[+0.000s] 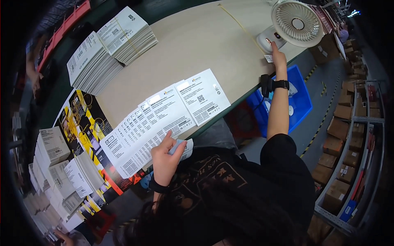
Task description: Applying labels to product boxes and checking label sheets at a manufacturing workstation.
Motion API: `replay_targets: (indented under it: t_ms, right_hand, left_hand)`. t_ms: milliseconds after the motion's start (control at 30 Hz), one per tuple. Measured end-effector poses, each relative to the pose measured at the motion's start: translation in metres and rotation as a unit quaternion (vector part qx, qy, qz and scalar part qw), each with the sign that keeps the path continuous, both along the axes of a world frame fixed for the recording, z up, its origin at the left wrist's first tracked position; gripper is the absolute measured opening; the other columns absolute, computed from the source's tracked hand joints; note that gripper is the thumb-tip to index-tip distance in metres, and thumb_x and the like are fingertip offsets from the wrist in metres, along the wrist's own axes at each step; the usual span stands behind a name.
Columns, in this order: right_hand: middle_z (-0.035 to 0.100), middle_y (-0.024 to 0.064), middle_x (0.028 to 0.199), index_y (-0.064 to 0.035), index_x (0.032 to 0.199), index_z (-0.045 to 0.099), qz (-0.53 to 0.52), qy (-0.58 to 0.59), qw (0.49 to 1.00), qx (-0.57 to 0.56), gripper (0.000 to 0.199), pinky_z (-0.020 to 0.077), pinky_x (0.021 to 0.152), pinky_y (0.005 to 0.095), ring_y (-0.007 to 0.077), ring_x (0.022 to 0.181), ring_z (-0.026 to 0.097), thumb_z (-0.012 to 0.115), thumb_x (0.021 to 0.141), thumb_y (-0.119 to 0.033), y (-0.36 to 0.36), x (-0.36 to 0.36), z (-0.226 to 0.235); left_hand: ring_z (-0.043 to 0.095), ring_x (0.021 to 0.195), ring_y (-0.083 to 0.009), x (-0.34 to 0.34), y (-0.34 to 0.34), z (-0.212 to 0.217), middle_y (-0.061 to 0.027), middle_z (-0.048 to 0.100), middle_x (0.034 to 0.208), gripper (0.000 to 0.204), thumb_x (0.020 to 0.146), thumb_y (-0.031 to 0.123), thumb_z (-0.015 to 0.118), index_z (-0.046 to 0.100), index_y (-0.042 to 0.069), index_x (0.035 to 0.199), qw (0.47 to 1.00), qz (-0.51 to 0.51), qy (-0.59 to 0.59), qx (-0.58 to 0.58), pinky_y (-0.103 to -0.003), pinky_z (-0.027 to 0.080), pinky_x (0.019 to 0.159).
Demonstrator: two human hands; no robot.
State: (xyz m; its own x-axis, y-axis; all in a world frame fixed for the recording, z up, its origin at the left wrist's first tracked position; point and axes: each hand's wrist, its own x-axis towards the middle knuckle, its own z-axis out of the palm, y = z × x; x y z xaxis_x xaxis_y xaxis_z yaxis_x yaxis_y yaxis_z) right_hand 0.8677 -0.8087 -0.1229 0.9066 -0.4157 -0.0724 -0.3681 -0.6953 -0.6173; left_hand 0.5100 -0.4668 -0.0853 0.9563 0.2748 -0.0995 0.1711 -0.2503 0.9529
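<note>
My left hand point(164, 158) holds a curled white-and-pale-blue label sheet point(187, 150) between thumb and fingers. It is over the near edge of a fanned row of white printed envelopes point(154, 119), which overlap on the table. One more white envelope point(201, 96) ends the row at the right. My right hand point(279, 58) reaches far right to a white desk fan point(298, 23). Its index finger is stretched out and touches the fan's base, near the controls; the hand holds nothing.
Two tall stacks of envelopes point(131, 37) stand at the far left of the beige table point(193, 45). Yellow rubber bands point(72, 119) lie at the left, near more stacks. A blue bin point(301, 96) is below my right arm. Shelves with cardboard boxes point(337, 192) line the right.
</note>
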Motion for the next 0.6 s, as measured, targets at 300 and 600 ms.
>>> replay_targets:
  t_ms: [300, 600]
  right_hand:
    - [0.061, 0.0192, 0.072, 0.0055, 0.082, 0.064, 0.008, -0.017, 1.0, -0.005, 0.082, 0.0435, 0.059, 0.0324, 0.0262, 0.067, 0.059, 0.05, 0.063, -0.073, -0.004, 0.013, -0.01]
    - [0.034, -0.0039, 0.048, -0.0126, 0.057, 0.047, 0.007, 0.1, 0.981, 0.164, 0.056, 0.0208, 0.035, 0.023, 0.0078, 0.036, 0.026, 0.061, 0.06, -0.066, 0.003, -0.003, 0.024]
  left_hand:
    - [0.025, 0.041, -0.0128, 0.0, -0.001, -0.003, -0.0043, 0.033, 0.041, 0.028, 0.076, 0.007, 0.064, 0.046, -0.003, 0.058, 1.0, 0.01, 0.002, -0.006, -0.037, 0.039, 0.098]
    - [0.051, 0.11, -0.0312, -0.004, 0.003, 0.0, -0.0213, 0.059, 0.064, 0.024, 0.075, 0.012, 0.067, 0.054, -0.006, 0.064, 0.996, 0.003, 0.088, 0.015, -0.028, 0.044, 0.073]
